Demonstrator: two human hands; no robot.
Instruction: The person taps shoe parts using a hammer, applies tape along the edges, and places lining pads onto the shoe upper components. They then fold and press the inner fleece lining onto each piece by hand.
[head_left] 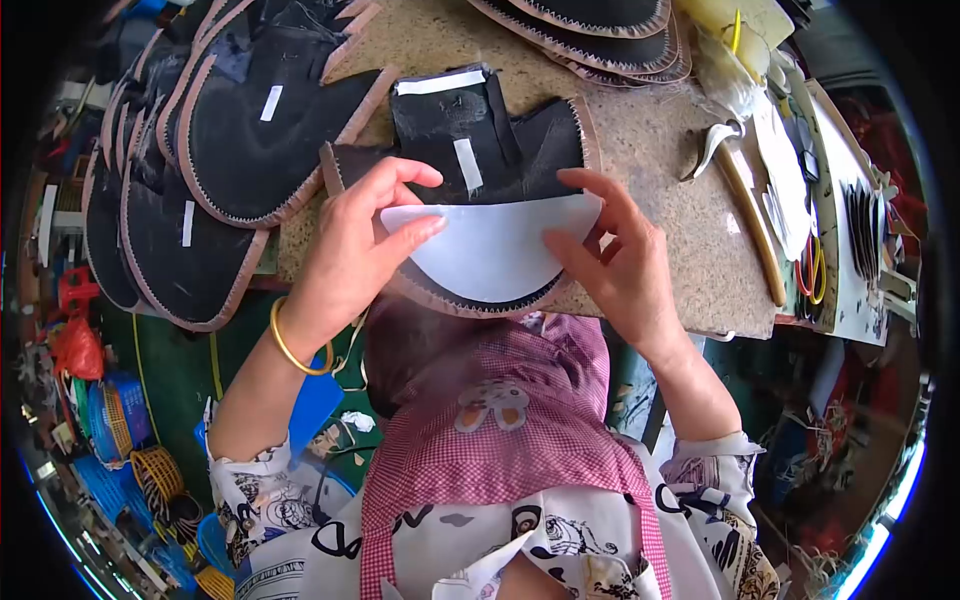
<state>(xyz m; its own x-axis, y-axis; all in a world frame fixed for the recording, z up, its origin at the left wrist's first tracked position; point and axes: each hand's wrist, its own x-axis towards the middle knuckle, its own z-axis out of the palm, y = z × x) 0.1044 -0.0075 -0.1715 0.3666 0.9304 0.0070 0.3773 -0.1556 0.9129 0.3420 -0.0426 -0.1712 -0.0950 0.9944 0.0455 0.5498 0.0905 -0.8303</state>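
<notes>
A white half-moon piece (490, 252), smooth like thin plastic or stiff sheet, lies over the rounded front of a black shoe upper (545, 150) with a zigzag-stitched brown edge. My left hand (365, 225) pinches the white piece's left corner between thumb and fingers. At its right end, my right hand (620, 255) grips it with the thumb on top and fingers behind. The piece's straight edge faces away from me; its curved edge sits just inside the stitched border. A white strip (467, 165) is stuck on the upper behind it.
Stacked black uppers (275, 130) with white strips overhang the table's left side. More black pieces (610, 15) lie at the back. A hammer (745, 205) with a wooden handle rests on the speckled table (690, 260) at right, beside white scraps (785, 185) and a white board (850, 250).
</notes>
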